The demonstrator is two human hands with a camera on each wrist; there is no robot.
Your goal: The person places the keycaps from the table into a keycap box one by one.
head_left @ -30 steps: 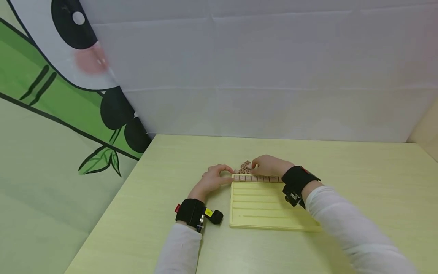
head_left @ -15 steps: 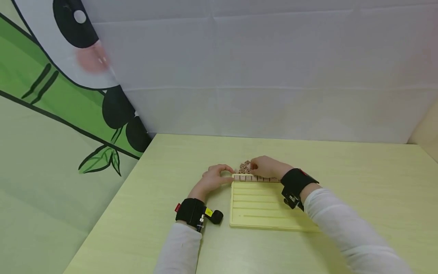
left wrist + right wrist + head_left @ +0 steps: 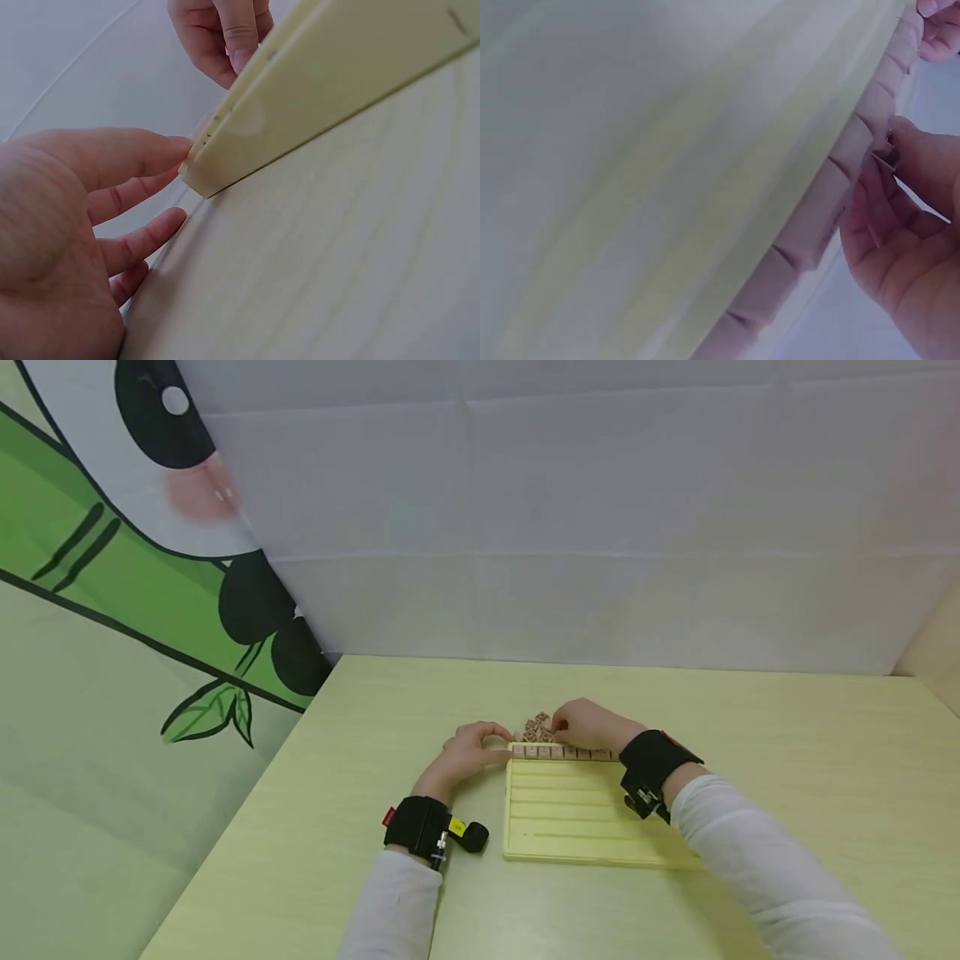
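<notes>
A pale yellow grooved board (image 3: 577, 814) lies on the table, with a row of small wooden letter tiles (image 3: 532, 752) along its far groove. My left hand (image 3: 467, 752) holds the board's far left corner between thumb and index finger; the other fingers spread loosely in the left wrist view. Over the far edge, my right hand (image 3: 592, 724) bends its fingers down beside a small heap of loose tiles (image 3: 537, 727). The right wrist view shows its thumb and fingers pinching a small tile (image 3: 885, 160) close against the row. The right forearm hides the board's right part.
The light wooden table (image 3: 420, 693) runs back to a white sheet (image 3: 570, 527). A printed panda-and-bamboo cloth (image 3: 150, 577) hangs at the left. Black camera straps (image 3: 420, 825) sit on both wrists.
My right hand shifts only slightly at the far edge, its fingers staying by the heap. The left hand keeps its place at the corner.
</notes>
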